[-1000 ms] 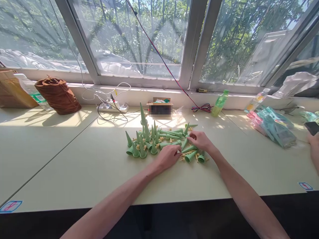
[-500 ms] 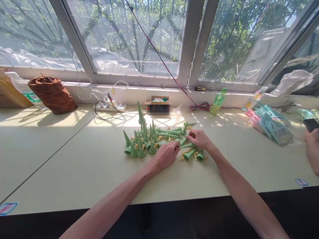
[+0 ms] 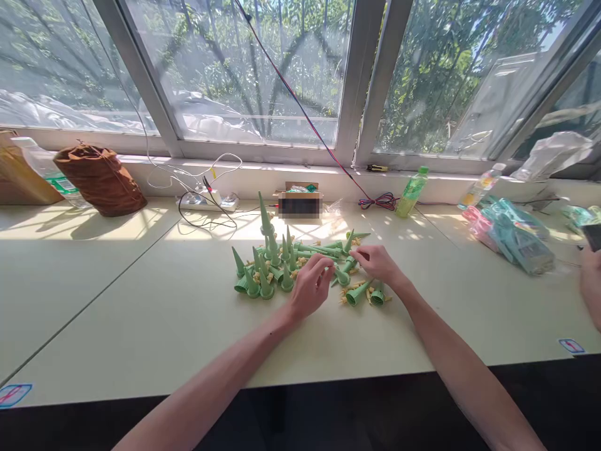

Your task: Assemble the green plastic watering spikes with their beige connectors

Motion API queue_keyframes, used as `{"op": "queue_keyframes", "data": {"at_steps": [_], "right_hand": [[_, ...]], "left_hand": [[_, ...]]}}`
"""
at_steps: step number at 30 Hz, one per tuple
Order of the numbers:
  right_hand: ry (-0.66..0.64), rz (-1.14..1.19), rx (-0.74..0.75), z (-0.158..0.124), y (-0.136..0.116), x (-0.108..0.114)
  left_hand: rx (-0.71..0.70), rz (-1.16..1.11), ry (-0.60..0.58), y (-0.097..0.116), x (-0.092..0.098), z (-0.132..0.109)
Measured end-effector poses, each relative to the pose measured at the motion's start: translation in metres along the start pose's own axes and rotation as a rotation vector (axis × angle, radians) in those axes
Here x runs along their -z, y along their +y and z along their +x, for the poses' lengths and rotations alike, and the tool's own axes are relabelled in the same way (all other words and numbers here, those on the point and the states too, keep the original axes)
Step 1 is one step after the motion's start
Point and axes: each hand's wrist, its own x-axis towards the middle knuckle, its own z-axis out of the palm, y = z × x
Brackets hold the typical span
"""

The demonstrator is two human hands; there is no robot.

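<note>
Between my hands lies a green plastic cone spike [image 3: 344,276], its upper part reaching toward my right fingertips. My right hand [image 3: 377,262] is closed in a pinch at that end. Just left of it, my left hand [image 3: 312,285] has its fingers curled together. Whatever they hold, if anything, is too small to make out. Left of my left hand, several green cones [image 3: 266,285] stand upright, points up, among small yellow valve-like pieces [image 3: 256,275]. Below my right hand, a green cone [image 3: 357,292] and another open-ended cone [image 3: 377,297] lie on their sides.
A power strip with cables [image 3: 206,200] and a small box [image 3: 300,203] sit by the window. A brown cloth bag [image 3: 101,178] stands left, a green bottle [image 3: 413,191] right. Packaged bundles [image 3: 516,241] lie farther right, near another person's hand [image 3: 590,275].
My left hand has lifted slightly and shifted up and left, its fingers drawn back. The cones between the hands have moved, with one base now showing there. My right hand has barely moved.
</note>
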Motion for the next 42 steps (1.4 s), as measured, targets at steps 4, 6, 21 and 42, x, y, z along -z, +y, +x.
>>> {"op": "queue_keyframes", "data": {"at_steps": [4,6,21,42], "right_hand": [[0.154,-0.019,-0.036,0.002,0.008,-0.002],[0.205,-0.048,-0.054,0.004,0.017,-0.004],[-0.044,-0.276,-0.045,0.020,0.054,-0.022],[0.034,-0.146,-0.136,0.009,0.030,-0.007]], "left_hand": [[0.052,-0.077,0.082,0.003,0.000,-0.003],[0.078,-0.086,0.091,0.003,0.000,-0.005],[0.177,0.049,-0.118,0.001,-0.003,-0.008],[0.169,0.156,-0.370,-0.001,0.004,-0.004]]}}
